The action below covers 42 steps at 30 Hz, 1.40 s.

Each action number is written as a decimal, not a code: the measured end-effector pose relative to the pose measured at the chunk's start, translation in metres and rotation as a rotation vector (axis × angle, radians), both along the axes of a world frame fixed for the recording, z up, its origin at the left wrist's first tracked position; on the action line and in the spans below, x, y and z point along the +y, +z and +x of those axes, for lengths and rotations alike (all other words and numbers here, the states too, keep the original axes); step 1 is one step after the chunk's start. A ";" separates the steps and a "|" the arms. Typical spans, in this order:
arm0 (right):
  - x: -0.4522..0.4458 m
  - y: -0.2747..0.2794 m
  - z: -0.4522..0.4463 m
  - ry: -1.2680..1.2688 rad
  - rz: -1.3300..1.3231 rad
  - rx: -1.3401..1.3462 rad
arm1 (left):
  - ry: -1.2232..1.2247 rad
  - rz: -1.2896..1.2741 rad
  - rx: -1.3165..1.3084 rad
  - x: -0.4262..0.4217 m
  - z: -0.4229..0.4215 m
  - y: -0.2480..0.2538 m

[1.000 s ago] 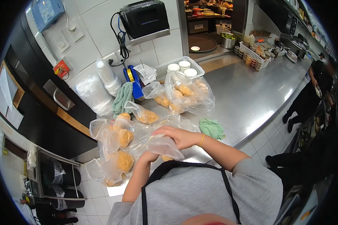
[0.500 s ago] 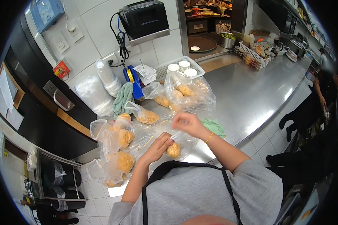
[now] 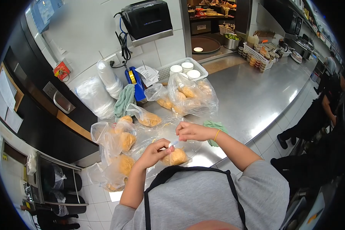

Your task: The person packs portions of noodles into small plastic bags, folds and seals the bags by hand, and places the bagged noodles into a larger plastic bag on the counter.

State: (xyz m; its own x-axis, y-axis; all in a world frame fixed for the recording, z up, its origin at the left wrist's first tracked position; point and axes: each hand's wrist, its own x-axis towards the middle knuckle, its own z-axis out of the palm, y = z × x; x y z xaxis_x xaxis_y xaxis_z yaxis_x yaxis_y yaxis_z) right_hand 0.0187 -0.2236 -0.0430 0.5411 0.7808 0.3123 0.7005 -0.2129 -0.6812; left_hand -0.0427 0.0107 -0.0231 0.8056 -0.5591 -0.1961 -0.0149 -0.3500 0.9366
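A clear plastic bag [image 3: 177, 157] of yellow-orange shredded food rests at the counter's near edge, close to my apron. My left hand [image 3: 156, 152] is closed around the bag's gathered neck, thumb and fingers pinched together. Just above and to the right, my right hand [image 3: 195, 132] pinches the twisted end of that neck. A short whitish twist of plastic shows between the two hands. Left of them lie more filled bags [image 3: 127, 164], and another filled bag [image 3: 149, 119] lies beyond them. A large clear bag [image 3: 193, 94] holds several smaller filled portions further back.
A steel counter [image 3: 249, 90] runs to the right. Green cloths [image 3: 215, 126] [image 3: 125, 100], plastic bag rolls [image 3: 95, 97], a blue tape dispenser [image 3: 136, 82] and a white basket [image 3: 166, 73] with lidded cups stand around. A co-worker [image 3: 322, 109] stands at the right.
My right hand has come down from its raised, blurred position to the bag's neck. The bag has turned and shows more of its side. The co-worker at right has shifted.
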 end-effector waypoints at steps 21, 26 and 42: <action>0.057 -0.050 -0.025 -0.472 -0.198 -0.216 | 1.040 -0.500 -0.122 -0.040 0.039 -0.111; 0.040 -0.034 -0.021 -0.472 -0.030 -0.633 | 0.890 -0.282 -0.148 -0.026 0.034 -0.117; 0.020 -0.103 -0.011 -0.307 0.096 0.896 | 0.456 -0.036 -0.429 -0.029 0.001 -0.113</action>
State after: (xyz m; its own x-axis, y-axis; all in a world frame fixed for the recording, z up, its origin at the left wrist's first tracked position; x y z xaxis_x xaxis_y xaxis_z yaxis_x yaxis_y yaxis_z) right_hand 0.0076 -0.2032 -0.1459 0.7873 0.5577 -0.2628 -0.1677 -0.2164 -0.9618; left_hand -0.0420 -0.0179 -0.1359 0.9675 -0.1404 0.2101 -0.2486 -0.3780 0.8918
